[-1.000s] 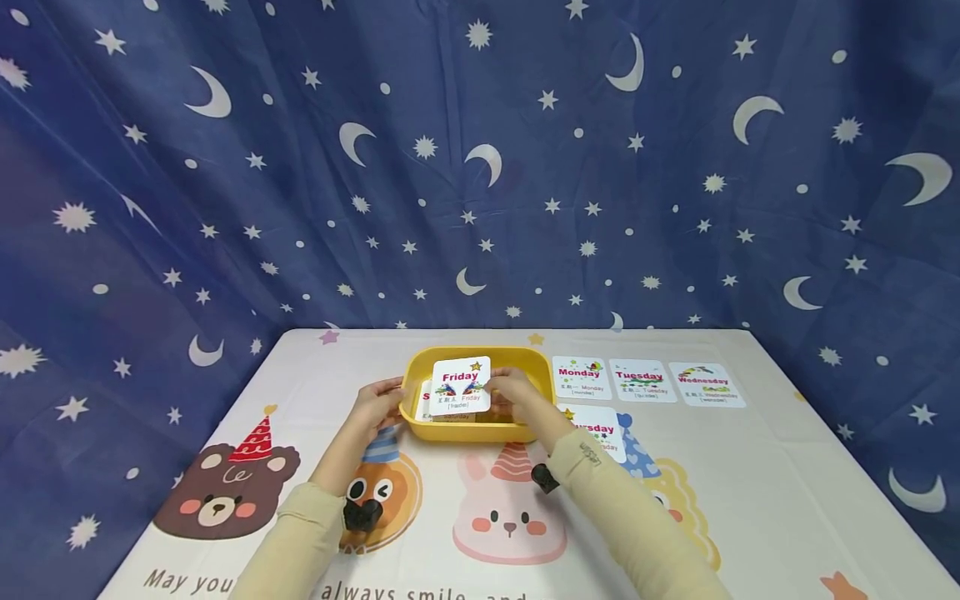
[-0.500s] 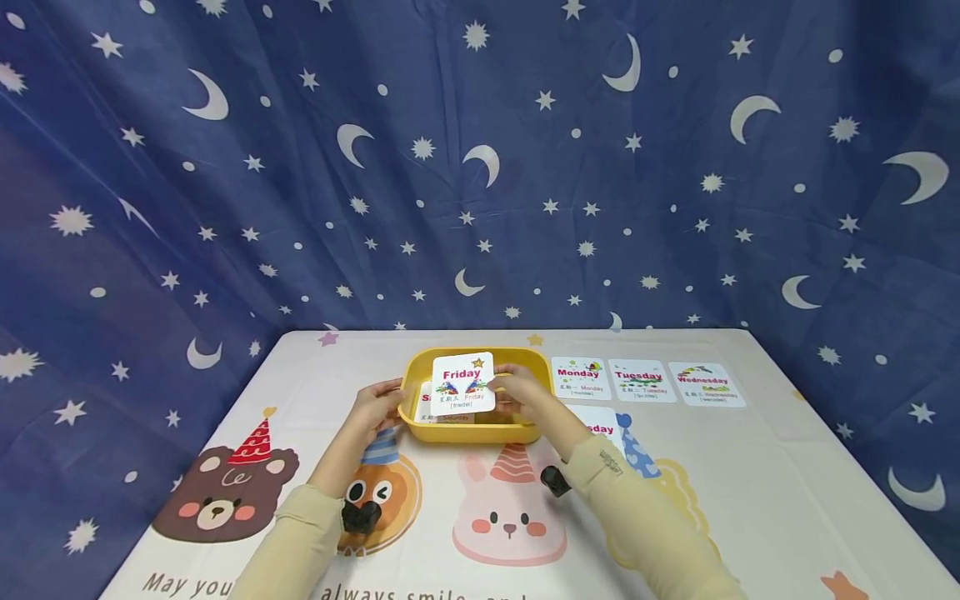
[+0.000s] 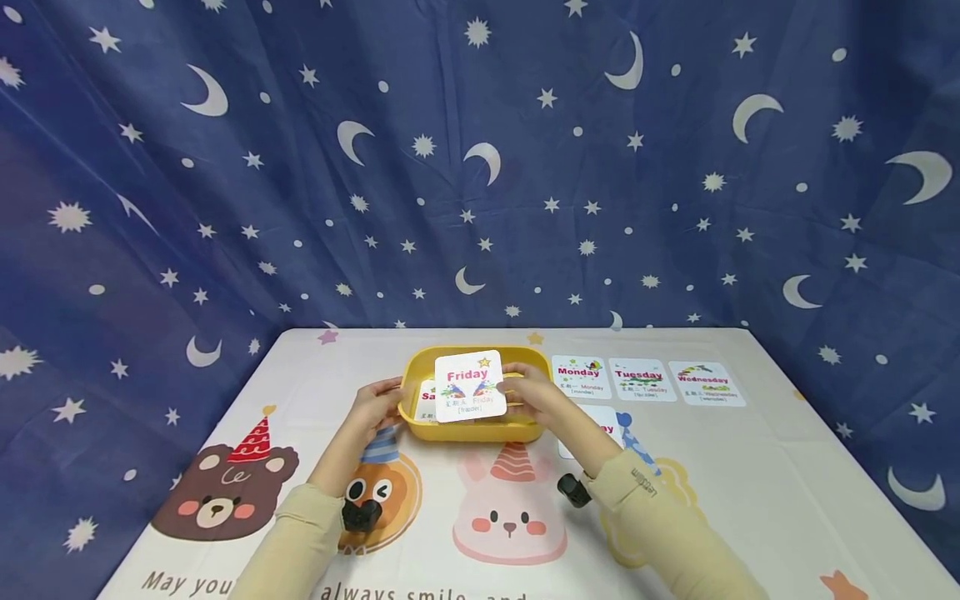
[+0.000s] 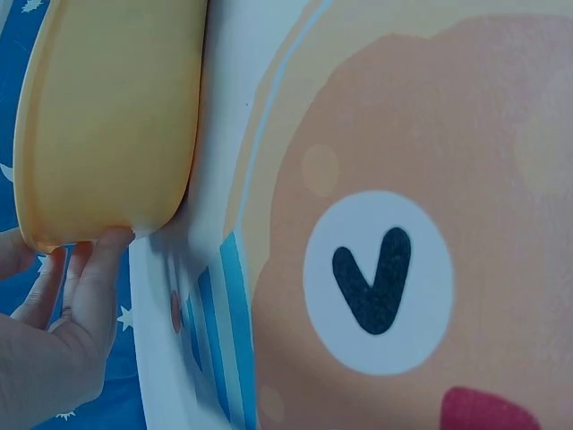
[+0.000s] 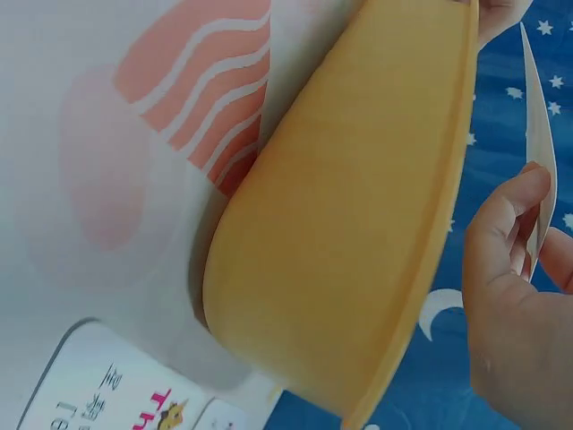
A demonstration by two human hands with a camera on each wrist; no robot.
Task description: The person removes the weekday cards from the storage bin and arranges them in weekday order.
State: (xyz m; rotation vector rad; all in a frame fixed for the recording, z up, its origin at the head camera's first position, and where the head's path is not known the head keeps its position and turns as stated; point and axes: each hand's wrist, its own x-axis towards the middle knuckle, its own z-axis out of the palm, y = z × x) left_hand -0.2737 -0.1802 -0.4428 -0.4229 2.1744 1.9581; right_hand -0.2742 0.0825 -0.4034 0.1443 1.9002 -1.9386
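A white card (image 3: 470, 386) printed "Friday" is held up over the yellow plastic bin (image 3: 465, 432). Thumb and fingers of my right hand (image 3: 531, 395) pinch its right edge; the right wrist view shows the card (image 5: 540, 134) edge-on, above the bin's rim. At the bin's left end is my left hand (image 3: 379, 407), with the thumb at the rim and the fingers against the outside wall in the left wrist view, gripping it. A "Saturday" card (image 3: 425, 403) lies inside the bin, partly covered by the Friday card.
To the right of the bin lie the Monday card (image 3: 581, 378), Tuesday card (image 3: 642, 381) and Wednesday card (image 3: 707, 384) in a row. Below Monday, the Thursday card (image 3: 602, 417) is partly hidden by the right forearm. A printed cloth (image 3: 795, 500) covers the table; a starry curtain (image 3: 480, 275) hangs behind.
The Friday card has come up a little toward the camera and slightly right, tilting a bit. The right forearm has shifted right, covering more of the Thursday card. The left hand stays put.
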